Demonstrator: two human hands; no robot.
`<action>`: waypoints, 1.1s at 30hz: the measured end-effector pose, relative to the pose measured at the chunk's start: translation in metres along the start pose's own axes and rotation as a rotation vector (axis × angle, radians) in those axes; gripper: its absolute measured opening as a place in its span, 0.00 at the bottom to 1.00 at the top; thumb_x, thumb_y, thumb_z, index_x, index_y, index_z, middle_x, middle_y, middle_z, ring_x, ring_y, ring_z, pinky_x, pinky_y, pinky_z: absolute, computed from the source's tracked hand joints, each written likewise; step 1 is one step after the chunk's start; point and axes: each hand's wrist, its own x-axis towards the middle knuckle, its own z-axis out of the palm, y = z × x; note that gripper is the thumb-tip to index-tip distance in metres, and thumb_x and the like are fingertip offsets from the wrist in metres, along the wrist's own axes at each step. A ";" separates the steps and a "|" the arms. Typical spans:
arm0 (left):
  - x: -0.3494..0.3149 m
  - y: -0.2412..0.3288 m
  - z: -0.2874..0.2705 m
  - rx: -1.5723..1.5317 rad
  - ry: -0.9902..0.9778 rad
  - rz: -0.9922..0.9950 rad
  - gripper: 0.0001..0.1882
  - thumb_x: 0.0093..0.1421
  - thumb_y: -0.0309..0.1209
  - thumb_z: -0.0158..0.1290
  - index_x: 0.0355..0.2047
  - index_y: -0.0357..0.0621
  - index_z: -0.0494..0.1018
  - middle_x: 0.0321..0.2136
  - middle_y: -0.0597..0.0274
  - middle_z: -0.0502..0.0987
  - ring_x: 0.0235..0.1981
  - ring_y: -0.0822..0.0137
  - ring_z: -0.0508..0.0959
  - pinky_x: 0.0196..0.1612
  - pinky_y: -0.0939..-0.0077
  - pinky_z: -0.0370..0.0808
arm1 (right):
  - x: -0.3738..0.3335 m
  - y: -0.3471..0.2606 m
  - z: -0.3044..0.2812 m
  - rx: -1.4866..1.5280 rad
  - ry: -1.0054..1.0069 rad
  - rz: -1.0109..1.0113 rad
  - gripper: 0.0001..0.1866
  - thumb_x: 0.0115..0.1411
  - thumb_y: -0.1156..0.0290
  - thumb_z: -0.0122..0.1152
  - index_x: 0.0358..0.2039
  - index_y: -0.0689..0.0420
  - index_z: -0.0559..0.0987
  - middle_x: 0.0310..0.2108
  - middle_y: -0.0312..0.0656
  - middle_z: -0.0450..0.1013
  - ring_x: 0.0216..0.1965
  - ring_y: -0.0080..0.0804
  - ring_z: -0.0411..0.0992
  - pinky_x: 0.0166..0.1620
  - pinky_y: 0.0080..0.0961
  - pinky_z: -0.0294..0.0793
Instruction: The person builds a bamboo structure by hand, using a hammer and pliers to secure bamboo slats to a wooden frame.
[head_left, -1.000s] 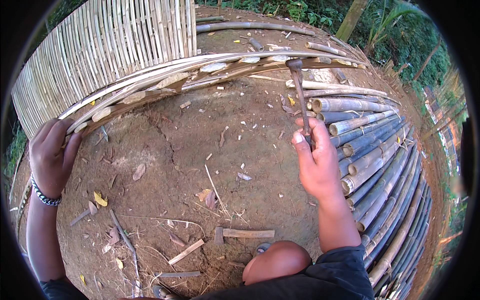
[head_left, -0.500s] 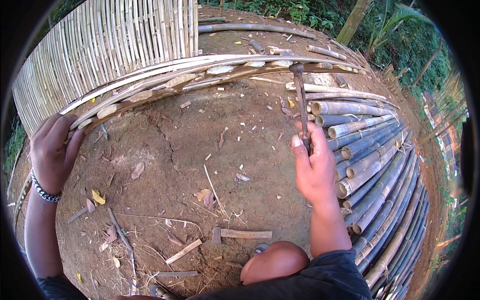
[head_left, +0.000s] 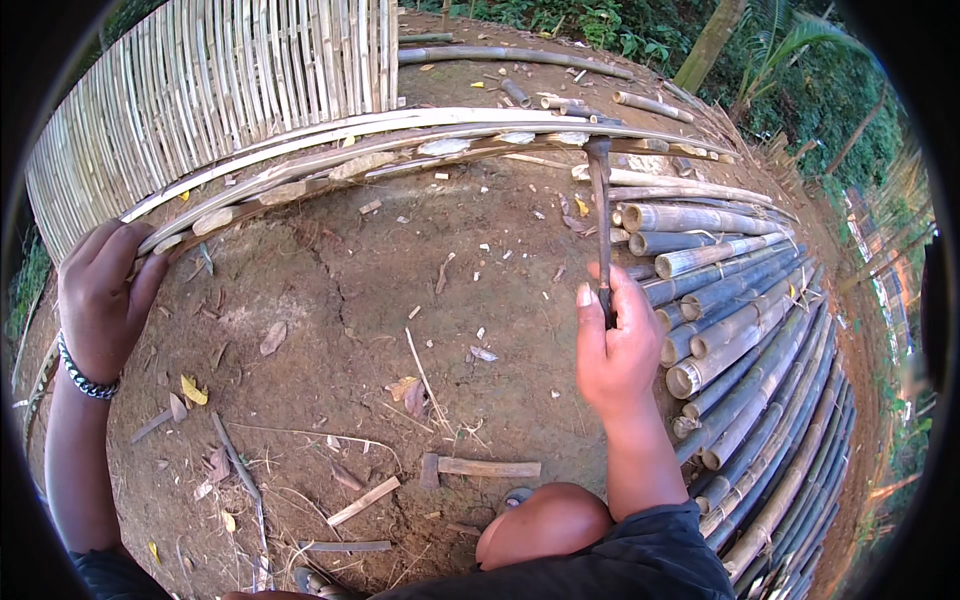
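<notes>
Left hand (head_left: 105, 275): closed over the near end of a long split-bamboo strip (head_left: 262, 182), fingers curled over the top, thumb on the inner side. Placement looks like steadying – a grip at one end probably stops the length from rolling or sliding. The strip bows away across the ground to the far right (some of that curve is surely the lens). Pale, roughly cut pieces (head_left: 362, 164) sit spaced along its near edge; how they are joined to it I cannot tell.

Right hand (head_left: 620, 345): gripping a hammer (head_left: 603, 200) toward the lower end of its handle, thumb laid alongside. Holding low likely buys reach and swing. The head is up at the strip's far stretch, overlapping its edge in view; contact, or a small gap, cannot be told. The hands are well apart – one near the end, one toward the far part.

Around: a slatted panel (head_left: 230, 80) beyond the strip; bamboo poles (head_left: 740, 225) stacked at right, ends facing inward, perhaps for easy drawing. A hatchet-like tool (head_left: 485, 467) lies on the soil by the bare knee (head_left: 550, 525), seemingly within reach.
</notes>
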 end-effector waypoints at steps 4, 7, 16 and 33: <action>-0.003 -0.001 0.000 0.000 -0.047 -0.013 0.10 0.53 0.22 0.62 0.36 0.35 0.75 0.25 0.52 0.73 0.25 0.53 0.75 0.31 0.62 0.71 | 0.001 0.025 0.015 0.026 0.044 -0.020 0.13 0.60 0.73 0.65 0.45 0.62 0.79 0.25 0.43 0.73 0.23 0.35 0.70 0.29 0.29 0.69; -0.005 -0.001 0.000 0.011 -0.044 0.001 0.11 0.53 0.22 0.62 0.36 0.35 0.75 0.25 0.53 0.72 0.24 0.54 0.73 0.30 0.62 0.70 | 0.003 0.057 0.032 0.044 0.079 -0.096 0.13 0.60 0.73 0.66 0.44 0.61 0.79 0.24 0.42 0.72 0.22 0.32 0.70 0.28 0.27 0.68; -0.006 -0.006 -0.002 0.013 -0.056 -0.020 0.11 0.53 0.20 0.61 0.37 0.34 0.75 0.25 0.52 0.72 0.25 0.55 0.74 0.30 0.64 0.70 | 0.000 0.055 0.043 0.381 0.069 0.127 0.13 0.63 0.71 0.64 0.46 0.61 0.77 0.28 0.36 0.74 0.27 0.23 0.72 0.32 0.23 0.71; -0.003 -0.007 0.004 0.007 -0.014 -0.023 0.11 0.54 0.23 0.62 0.37 0.34 0.75 0.25 0.52 0.72 0.24 0.55 0.74 0.29 0.64 0.70 | 0.002 0.008 0.013 0.769 -0.072 0.383 0.15 0.67 0.71 0.60 0.51 0.63 0.72 0.38 0.33 0.69 0.35 0.12 0.64 0.37 0.12 0.66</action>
